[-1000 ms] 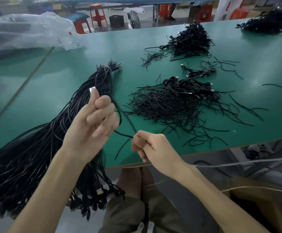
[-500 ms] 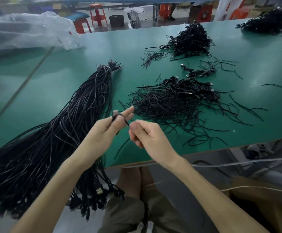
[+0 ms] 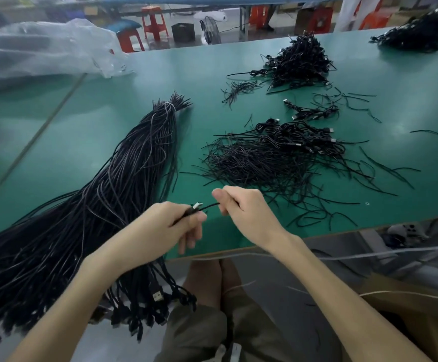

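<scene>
Both hands work just above the near edge of the green surface, holding one thin black cable between them. The left hand is curled around the cable's end, thumb and forefinger pinching it just behind the silver plug, which points right. The right hand is clenched on the same cable just right of the plug, pinching it between thumb and forefinger. The short stretch of cable between the two hands runs nearly level.

To the left lies a large bundle of long black cables, bound with a white tie at its far end; its near end hangs over the edge of the surface, plugs dangling. Right of it, just beyond the hands, sits a loose heap of thin black strands with coiled cables on its far side. Farther off are a smaller cluster, a dark pile, and another pile at the far right corner. A clear plastic bag lies at the far left.
</scene>
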Tool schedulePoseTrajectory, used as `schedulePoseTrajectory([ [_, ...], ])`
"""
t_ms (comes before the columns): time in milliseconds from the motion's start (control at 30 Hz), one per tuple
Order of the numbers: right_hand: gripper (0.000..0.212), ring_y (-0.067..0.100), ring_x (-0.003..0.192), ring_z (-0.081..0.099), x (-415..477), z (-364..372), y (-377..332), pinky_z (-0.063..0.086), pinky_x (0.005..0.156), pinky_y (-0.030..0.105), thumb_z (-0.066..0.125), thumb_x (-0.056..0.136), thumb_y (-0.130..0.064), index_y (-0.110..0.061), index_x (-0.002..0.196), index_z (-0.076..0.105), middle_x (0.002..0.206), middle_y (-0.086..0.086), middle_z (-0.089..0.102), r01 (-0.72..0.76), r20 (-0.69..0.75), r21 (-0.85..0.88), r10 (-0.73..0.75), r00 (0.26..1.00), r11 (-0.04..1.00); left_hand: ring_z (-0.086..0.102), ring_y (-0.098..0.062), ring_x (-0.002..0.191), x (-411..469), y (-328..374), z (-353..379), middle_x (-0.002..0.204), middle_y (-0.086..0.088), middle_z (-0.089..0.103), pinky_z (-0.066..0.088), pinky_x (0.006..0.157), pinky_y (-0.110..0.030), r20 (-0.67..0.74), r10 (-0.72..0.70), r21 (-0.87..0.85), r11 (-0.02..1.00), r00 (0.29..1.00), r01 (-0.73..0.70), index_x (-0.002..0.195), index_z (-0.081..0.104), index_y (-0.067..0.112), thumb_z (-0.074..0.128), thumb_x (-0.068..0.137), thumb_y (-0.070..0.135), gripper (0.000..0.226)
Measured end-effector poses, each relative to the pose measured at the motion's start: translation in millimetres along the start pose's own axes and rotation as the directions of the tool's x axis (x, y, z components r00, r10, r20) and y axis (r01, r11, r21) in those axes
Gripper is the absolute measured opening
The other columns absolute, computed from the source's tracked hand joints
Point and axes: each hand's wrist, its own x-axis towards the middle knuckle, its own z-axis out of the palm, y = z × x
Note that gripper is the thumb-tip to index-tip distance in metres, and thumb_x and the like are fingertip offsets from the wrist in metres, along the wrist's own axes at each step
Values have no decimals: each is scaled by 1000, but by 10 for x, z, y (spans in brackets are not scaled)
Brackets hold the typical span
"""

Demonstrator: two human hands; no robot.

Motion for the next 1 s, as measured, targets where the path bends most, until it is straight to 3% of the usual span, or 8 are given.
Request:
schedulePoseTrajectory([
  [167,42,1,60,50,24,87,-176,35,61,14,45,110,-33,-12,78,62,63,-20,53,44,-66,92,-38,997,995,68,-11,81,86,-86,106,95,-2,75,49,73,-25,-111,-63,114,991,992,75,113,71,14,40,89,60,60],
  [300,32,5,59,50,-24,132,-342,35,59,15,46,110,-25,-18,84,63,64,-16,55,93,-104,235,-70,992,968,55,5,129,152,-43,100,139,18,61,41,103,-8,-242,28,-294,950,970,-101,129,66,23,43,97,45,45],
  [400,31,21,56,46,-57,202,-403,38,55,36,47,109,-26,-11,86,62,61,1,51,124,-105,255,-100,989,959,54,-9,137,208,-24,151,144,3,62,46,106,-20,-231,28,-688,702,972,-184,142,58,11,38,107,39,49],
  [533,31,14,59,52,-77,243,-325,41,60,25,54,107,-28,-12,84,67,63,-2,57,24,-128,200,2,992,980,62,-30,129,310,100,196,133,-15,68,56,76,-32,-205,-110,-887,441,973,-137,130,63,1,37,109,35,48],
  [633,28,9,61,60,-98,210,-246,46,64,20,60,104,-29,-15,83,71,68,-3,67,-85,-100,181,104,990,980,69,-33,114,350,119,190,119,-23,71,56,72,-32,-225,-145,-922,350,963,-163,103,71,7,44,108,34,38],
  [800,15,7,72,64,-108,176,-239,49,67,23,66,98,-39,-26,105,63,88,-7,69,-220,-14,156,225,974,963,60,-19,75,362,173,237,86,-5,66,54,76,-31,-244,-86,-919,338,966,-203,82,59,14,46,106,33,33],
  [900,37,10,74,66,-103,196,-271,52,74,26,71,96,-32,-29,127,52,103,-10,65,-203,-14,167,208,978,965,56,-17,72,364,193,285,82,-4,63,53,76,-33,-253,-90,-916,342,963,-209,83,56,12,47,105,32,31],
  [1000,48,15,78,72,-74,142,-279,58,74,28,74,92,-13,-24,135,54,105,-5,69,-154,12,332,159,987,931,60,-19,72,362,205,339,83,-7,67,47,56,-31,-239,-69,-878,442,969,-185,81,58,12,48,103,34,33],
])
